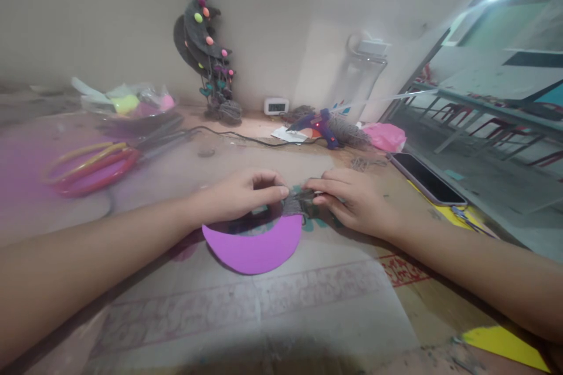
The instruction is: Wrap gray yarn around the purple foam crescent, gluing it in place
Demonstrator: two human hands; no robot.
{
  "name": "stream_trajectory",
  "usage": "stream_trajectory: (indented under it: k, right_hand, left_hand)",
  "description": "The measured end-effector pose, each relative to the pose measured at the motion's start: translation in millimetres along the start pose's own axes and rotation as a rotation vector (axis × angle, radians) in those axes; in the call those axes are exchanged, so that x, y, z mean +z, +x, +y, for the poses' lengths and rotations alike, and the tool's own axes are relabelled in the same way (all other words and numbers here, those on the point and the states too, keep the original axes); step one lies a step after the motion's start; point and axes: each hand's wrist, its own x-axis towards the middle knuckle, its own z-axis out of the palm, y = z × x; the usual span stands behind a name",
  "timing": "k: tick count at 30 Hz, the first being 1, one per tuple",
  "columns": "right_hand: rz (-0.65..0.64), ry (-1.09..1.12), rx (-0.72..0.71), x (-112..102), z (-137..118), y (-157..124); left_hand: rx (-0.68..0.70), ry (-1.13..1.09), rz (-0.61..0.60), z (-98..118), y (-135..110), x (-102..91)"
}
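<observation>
A purple crescent cutout (257, 249) rests near the middle of the table, its right tip wrapped in grey yarn (292, 205). My left hand (246, 194) is closed, thumb and fingers pinching the wrapped tip of the crescent. To the right of that tip, my right hand (347, 196) is closed in a pinch around a dark grey strand, which looks like the same yarn. The strand's exact path between the two hands is blurred. The crescent's left part lies below my left hand, apart from the fingers.
Red and yellow-handled scissors (99, 170) lie left. Against the wall hangs a dark crescent decoration (204, 29) with coloured dots. A glue gun (319, 128), a grey yarn ball (349, 132) and a small white clock (276, 106) stand behind. A phone (428, 179) lies right, near the table's edge.
</observation>
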Motion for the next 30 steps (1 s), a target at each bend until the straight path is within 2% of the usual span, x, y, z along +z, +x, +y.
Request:
stream_trajectory:
  k: [15,22,30]
  right_hand:
    - [-0.022,0.01,-0.004,-0.1,-0.2,0.6]
    - [-0.03,-0.061,-0.025,-3.3,-4.3,3.5]
    - [-0.007,0.008,0.039,-2.8,-3.2,-0.9]
  left_hand:
    - [-0.019,-0.012,-0.019,0.5,-0.5,0.1]
    - [-0.019,0.008,-0.02,2.5,-0.8,0.0]
    - [-0.012,0.035,-0.003,2.6,0.0,0.0]
